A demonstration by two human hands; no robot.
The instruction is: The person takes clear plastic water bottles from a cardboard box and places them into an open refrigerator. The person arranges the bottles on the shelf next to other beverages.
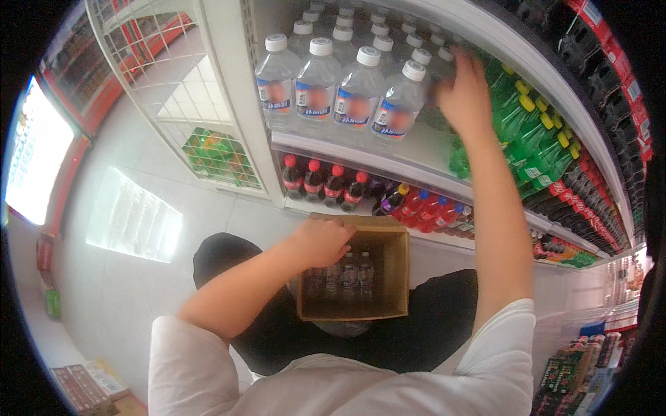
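Observation:
My left hand grips the upper left rim of an open cardboard box, with the fingers curled over the edge. Several small clear bottles stand inside the box, towards its left side. My right hand reaches onto the upper shelf, to the right of the front clear bottle. Its fingers are blurred and spread beside a white-capped bottle farther back. Whether they hold that bottle cannot be made out. Rows of clear bottles with white caps fill the shelf's left part.
Green bottles with yellow caps stand right of my right arm. Dark red-capped bottles and red drinks line the lower shelf. A white wire rack stands left, above the tiled floor. Stacked cans sit at lower right.

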